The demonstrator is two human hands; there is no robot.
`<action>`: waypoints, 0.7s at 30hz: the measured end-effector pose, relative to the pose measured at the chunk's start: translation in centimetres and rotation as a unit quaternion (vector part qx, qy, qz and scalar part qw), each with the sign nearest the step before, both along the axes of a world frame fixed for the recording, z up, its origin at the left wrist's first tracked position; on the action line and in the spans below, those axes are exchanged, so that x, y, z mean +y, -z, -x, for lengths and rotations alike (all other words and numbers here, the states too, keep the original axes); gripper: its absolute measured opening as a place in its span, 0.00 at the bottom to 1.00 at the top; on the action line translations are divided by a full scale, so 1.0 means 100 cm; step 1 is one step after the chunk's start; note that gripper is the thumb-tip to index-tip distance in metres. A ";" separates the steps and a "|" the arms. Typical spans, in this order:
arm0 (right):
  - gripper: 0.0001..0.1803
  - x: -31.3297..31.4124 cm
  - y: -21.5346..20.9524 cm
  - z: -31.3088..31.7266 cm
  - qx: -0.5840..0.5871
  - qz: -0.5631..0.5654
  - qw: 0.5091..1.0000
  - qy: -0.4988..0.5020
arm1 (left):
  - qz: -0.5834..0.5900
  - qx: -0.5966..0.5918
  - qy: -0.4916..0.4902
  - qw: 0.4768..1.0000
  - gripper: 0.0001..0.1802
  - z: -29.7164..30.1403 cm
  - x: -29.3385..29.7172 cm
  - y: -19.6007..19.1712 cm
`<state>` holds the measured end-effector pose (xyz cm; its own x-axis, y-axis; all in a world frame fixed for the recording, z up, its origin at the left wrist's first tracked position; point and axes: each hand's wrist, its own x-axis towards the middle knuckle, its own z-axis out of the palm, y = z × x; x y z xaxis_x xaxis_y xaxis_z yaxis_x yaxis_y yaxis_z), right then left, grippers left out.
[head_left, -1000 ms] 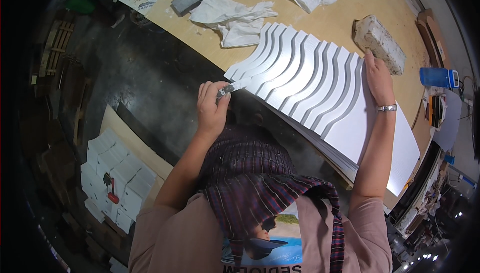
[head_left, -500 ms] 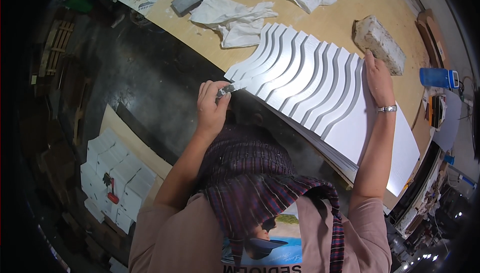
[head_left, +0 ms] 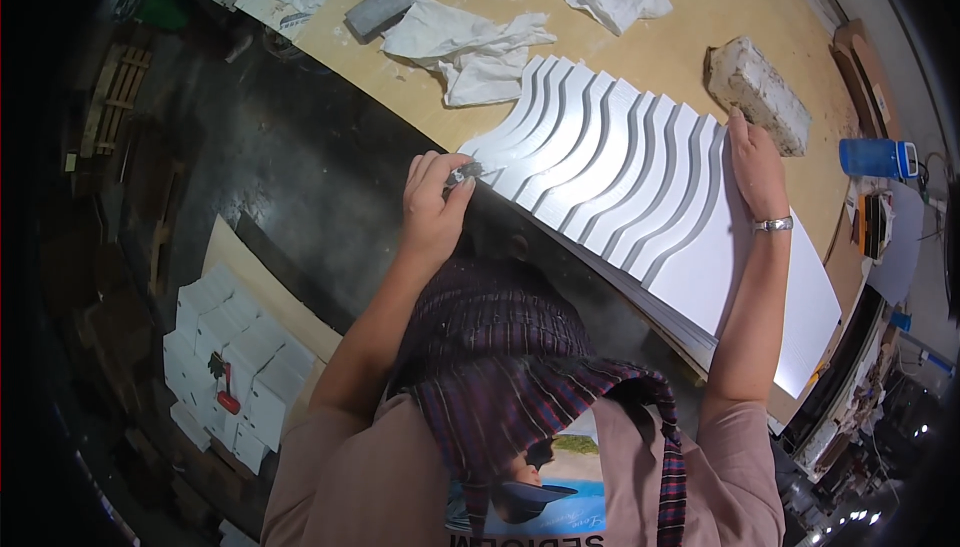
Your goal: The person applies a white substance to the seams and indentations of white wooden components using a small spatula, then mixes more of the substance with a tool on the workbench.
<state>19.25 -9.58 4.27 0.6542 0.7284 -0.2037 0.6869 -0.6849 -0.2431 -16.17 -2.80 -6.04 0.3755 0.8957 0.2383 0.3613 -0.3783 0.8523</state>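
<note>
**Inspector:** Start at the grip. What does the left hand (head_left: 436,209) hold?

**Assistant:** Its fingers are closed around a small grey hand tool (head_left: 463,176), pinched between thumb and forefinger. The tip meets the near-left end of the white wavy-ribbed panel (head_left: 620,182). What kind of tool it is I cannot tell; it is too small.

**Inspector:** And the right hand (head_left: 756,169)?

**Assistant:** It grips nothing. It lies flat, fingers extended, pressing on the far right part of the panel, just beside a rough whitish block (head_left: 758,94).

**Inspector:** Where does the panel sit?

**Assistant:** On the plywood worktop (head_left: 700,7), along its near edge, with its left end reaching that edge. A flat white sheet (head_left: 800,317) lies under it towards the right corner.

**Inspector:** State of the work?

**Assistant:** By my judgement, partway. The ribs look clean and even over most of the panel; the tool is working only the left end. How much of the edge is already dressed cannot be read from here.

**Inspector:** Surroundings?

**Assistant:** Crumpled white rags (head_left: 470,45) and a grey sanding block (head_left: 380,9) lie towards the far left edge, and a blue container (head_left: 872,158) stands at the right edge.
</note>
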 end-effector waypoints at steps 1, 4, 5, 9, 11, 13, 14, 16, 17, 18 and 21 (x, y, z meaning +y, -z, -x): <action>0.32 0.000 0.000 0.002 -0.003 -0.006 1.000 -0.002 | -0.003 0.012 0.006 1.000 0.09 -0.002 0.001 0.001; 0.32 0.000 -0.002 0.006 -0.010 -0.016 1.000 -0.006 | -0.006 0.026 0.010 1.000 0.09 -0.002 0.004 0.004; 0.32 -0.001 -0.003 0.006 -0.014 -0.019 1.000 -0.008 | -0.007 0.029 0.008 1.000 0.10 -0.002 0.004 0.005; 0.32 -0.002 0.003 -0.003 -0.005 -0.017 1.000 -0.015 | -0.006 0.025 0.015 1.000 0.09 -0.003 0.006 0.003; 0.32 0.000 0.002 -0.001 -0.008 -0.017 1.000 -0.012 | -0.004 0.029 0.017 0.999 0.09 -0.005 0.008 0.001; 0.32 0.000 0.000 0.002 -0.010 -0.016 1.000 -0.009 | -0.005 0.032 0.015 0.999 0.09 -0.005 0.010 0.002; 0.32 0.001 -0.001 0.003 -0.012 -0.015 1.000 -0.006 | -0.007 0.034 0.014 0.999 0.09 -0.005 0.010 0.003; 0.32 0.000 0.000 0.001 -0.011 -0.013 1.000 -0.009 | -0.001 0.032 0.022 0.999 0.09 -0.006 0.010 0.000; 0.32 0.000 0.000 0.000 -0.011 -0.011 1.000 -0.012 | 0.004 0.030 0.031 0.999 0.09 -0.006 0.010 -0.001; 0.32 0.000 0.001 0.000 -0.010 -0.011 1.000 -0.012 | 0.005 0.030 0.032 0.999 0.09 -0.005 0.010 0.001; 0.32 0.000 0.003 -0.003 -0.010 -0.010 1.000 -0.013 | -0.011 0.023 0.010 1.000 0.09 -0.003 0.010 0.005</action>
